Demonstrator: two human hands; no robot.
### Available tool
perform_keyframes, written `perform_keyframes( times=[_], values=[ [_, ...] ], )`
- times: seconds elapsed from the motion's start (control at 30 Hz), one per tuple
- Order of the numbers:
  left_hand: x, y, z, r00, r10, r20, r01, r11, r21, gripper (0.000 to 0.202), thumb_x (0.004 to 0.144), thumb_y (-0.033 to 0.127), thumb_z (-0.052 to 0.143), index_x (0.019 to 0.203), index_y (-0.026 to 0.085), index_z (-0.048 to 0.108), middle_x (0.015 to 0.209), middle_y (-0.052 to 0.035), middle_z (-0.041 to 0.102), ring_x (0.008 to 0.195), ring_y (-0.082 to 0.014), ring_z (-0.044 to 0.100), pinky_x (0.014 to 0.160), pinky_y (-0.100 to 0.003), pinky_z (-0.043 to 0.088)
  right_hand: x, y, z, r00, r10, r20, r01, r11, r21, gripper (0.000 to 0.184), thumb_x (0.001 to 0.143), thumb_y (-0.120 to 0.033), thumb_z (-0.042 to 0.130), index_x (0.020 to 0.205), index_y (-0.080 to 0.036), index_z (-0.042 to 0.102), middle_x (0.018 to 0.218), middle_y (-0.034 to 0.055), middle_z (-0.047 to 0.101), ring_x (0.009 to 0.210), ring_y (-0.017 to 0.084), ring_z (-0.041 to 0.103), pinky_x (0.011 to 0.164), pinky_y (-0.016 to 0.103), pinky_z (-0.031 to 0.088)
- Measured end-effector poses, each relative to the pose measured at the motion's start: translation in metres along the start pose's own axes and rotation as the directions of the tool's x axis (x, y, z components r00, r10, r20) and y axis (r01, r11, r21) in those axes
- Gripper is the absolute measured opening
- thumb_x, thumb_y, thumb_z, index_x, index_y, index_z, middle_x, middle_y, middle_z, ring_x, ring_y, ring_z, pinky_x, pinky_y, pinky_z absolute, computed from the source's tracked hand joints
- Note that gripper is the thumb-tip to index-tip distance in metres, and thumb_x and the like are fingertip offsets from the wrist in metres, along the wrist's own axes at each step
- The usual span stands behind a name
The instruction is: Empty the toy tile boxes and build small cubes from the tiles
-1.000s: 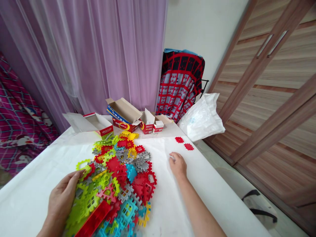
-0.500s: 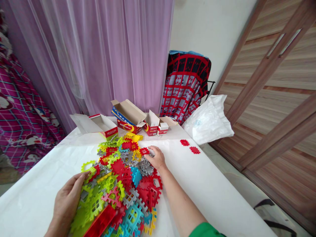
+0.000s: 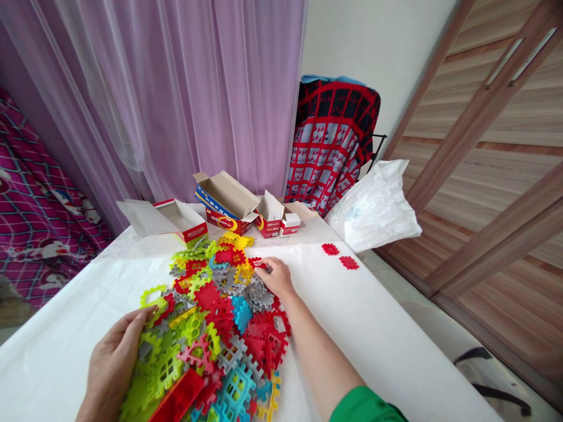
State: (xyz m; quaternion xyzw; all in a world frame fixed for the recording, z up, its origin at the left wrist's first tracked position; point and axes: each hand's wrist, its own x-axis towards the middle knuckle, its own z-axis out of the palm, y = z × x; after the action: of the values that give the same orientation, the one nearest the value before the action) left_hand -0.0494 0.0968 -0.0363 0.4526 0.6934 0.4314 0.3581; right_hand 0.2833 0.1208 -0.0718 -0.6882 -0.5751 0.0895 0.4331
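Note:
A heap of colourful plastic interlocking tiles (image 3: 215,316) lies on a white-covered table (image 3: 373,334). My left hand (image 3: 115,362) rests flat, fingers stretched, on the green tiles at the heap's left edge. My right hand (image 3: 276,275) reaches to the heap's far right side, fingers curled over a small red tile (image 3: 257,263). Whether the fingers grip the red tile is not clear. Two red tiles (image 3: 339,256) lie apart on the table to the right.
Several opened cardboard boxes (image 3: 229,202) stand at the table's far edge. A white plastic bag (image 3: 378,205) sits at the far right corner. Purple curtains (image 3: 176,88) hang behind. A red patterned cloth (image 3: 334,140) drapes over a chair. A wooden wardrobe (image 3: 497,146) fills the right.
My right hand moved left from bare table near the two red tiles onto the heap's far right side, by a red tile. My left hand stayed on the green tiles.

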Motion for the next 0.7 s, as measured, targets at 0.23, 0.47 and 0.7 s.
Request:
perform_keyframes(
  times=[0.23,0.47,0.7],
  values=[
    [-0.004,0.006,-0.002,1.000,0.013,-0.005,-0.013,1.000,0.009,0.045,0.058,0.059,0.056,0.083,0.024,0.071,0.095,-0.0035,0.075,0.108,-0.0311,0.063,0.100,-0.042,0.045,-0.009,0.014,-0.016,0.957,0.231,-0.177,-0.237,0.971,-0.014,0.047,0.092,-0.050,0.036,0.067,-0.024,0.066,0.064,0.0003,0.068,0.060,0.016,0.059,0.060,0.024,0.042],
    [-0.009,0.013,-0.002,0.999,0.041,-0.014,-0.041,0.999,0.021,0.042,0.056,0.058,0.055,0.077,0.025,0.069,0.096,-0.0027,0.075,0.110,-0.0315,0.062,0.098,-0.041,0.047,-0.029,0.039,-0.055,0.943,0.212,-0.255,-0.293,0.893,-0.343,0.044,0.092,-0.041,0.038,0.068,-0.022,0.069,0.079,0.0092,0.072,0.083,0.023,0.064,0.074,0.030,0.044],
    [-0.012,0.019,-0.002,1.000,-0.011,0.009,0.011,1.000,0.016,0.047,0.053,0.060,0.054,0.080,0.024,0.067,0.099,-0.0049,0.074,0.112,-0.0324,0.060,0.099,-0.041,0.045,-0.042,0.056,-0.074,0.970,0.161,-0.182,-0.193,0.965,-0.177,0.028,0.076,-0.025,0.057,0.102,-0.024,0.068,0.115,0.0034,0.069,0.109,0.021,0.061,0.094,0.034,0.046]
  ],
)
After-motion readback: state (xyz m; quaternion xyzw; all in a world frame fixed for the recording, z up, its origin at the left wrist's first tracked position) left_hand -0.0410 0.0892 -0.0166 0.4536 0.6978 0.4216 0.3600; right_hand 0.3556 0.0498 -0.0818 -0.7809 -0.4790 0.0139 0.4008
